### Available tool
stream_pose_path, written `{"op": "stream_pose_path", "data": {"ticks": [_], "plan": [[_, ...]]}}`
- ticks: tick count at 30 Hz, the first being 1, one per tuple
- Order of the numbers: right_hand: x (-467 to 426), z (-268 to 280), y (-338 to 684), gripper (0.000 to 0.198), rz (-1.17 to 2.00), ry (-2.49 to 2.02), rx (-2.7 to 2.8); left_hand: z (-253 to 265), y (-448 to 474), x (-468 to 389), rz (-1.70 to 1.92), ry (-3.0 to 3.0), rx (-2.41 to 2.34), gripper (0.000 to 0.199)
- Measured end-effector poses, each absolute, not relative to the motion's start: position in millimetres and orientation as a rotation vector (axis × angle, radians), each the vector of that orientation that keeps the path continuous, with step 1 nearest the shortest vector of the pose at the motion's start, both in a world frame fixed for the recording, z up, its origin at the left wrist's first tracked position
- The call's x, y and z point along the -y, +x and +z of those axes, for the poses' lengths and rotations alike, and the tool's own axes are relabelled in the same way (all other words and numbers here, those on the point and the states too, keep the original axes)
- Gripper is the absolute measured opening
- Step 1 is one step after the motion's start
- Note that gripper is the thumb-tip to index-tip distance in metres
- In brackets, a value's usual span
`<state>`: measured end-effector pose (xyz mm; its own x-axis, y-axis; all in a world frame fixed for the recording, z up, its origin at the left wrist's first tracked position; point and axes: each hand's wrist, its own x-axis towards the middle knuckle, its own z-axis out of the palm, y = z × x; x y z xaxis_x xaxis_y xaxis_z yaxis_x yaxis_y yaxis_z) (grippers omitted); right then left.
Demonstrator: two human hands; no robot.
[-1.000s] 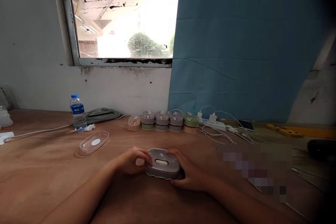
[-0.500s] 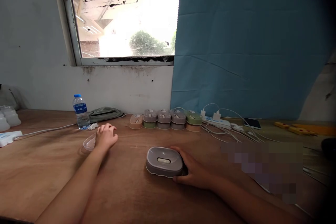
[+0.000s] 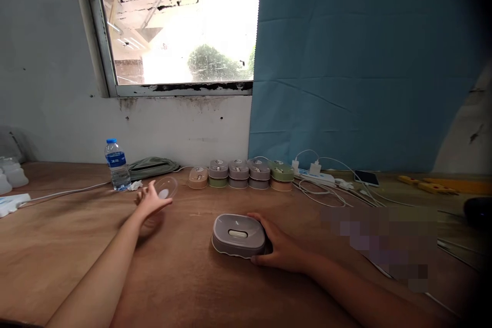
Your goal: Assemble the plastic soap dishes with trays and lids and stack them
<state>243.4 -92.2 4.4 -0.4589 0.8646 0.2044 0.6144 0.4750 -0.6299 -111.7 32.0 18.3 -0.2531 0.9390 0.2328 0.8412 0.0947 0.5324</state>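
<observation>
At table (image 3: 184,287) below upper-left window (image 3: 172,36), holding clear lid (image 3: 164,193) in half-curled left hand (image 3: 148,203), clasping lower-centre box (image 3: 239,224) with spread right hand (image 3: 282,247).

- Two bare hands: one left hand (image 3: 148,205), one right hand (image 3: 285,254).
- One glossy grey rounded box with a slotted top (image 3: 238,247).
- One clear oval plastic lid (image 3: 171,187) with one round white sticker (image 3: 163,193).
- Four two-high stacks of rounded grey, green and peach boxes (image 3: 238,169), eight boxes altogether.
- One single peach rounded box (image 3: 198,179).
- One clear plastic water bottle with a blue cap (image 3: 118,169).
- One grey-green fabric pouch (image 3: 154,168).
- One dark-screened flat phone (image 3: 366,178).
- Two white plastic plugs (image 3: 315,167).
</observation>
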Motion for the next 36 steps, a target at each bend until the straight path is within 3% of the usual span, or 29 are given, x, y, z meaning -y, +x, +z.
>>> {"op": "stream_pose_path", "data": {"ticks": [3, 6, 11, 15, 24, 29, 33, 36], "plan": [[91, 5, 244, 0.084, 0.653, -1.215, 2.241, 25, -65, -14, 1.290, 1.504, -1.326, 0.091], [91, 6, 244, 0.087, 0.606, -1.211, 2.210, 33, -22, 15, 1.346, 1.330, -0.556, 0.088], [96, 10, 229, 0.080, 0.722, -0.926, 2.006, 43, 17, 48, 1.255, 1.325, -0.098, 0.092], [95, 9, 218, 0.078, 0.794, -0.669, 1.785, 35, 25, 45, 1.300, 1.516, -0.016, 0.096], [79, -7, 229, 0.072, 0.643, -0.684, 1.705, 5, 21, 32, 1.362, 1.968, -0.348, 0.102], [75, -9, 226, 0.064, 0.785, -0.607, 1.559, 14, 17, 39, 1.373, 2.093, -0.329, 0.090], [76, -8, 221, 0.035, 0.812, -0.737, 1.423, 17, 21, 48, 1.688, 2.306, -0.423, 0.085], [85, -4, 219, 0.033, 0.990, -0.696, 1.587, 15, 27, 53, 1.782, 2.648, -0.547, 0.066]]}}
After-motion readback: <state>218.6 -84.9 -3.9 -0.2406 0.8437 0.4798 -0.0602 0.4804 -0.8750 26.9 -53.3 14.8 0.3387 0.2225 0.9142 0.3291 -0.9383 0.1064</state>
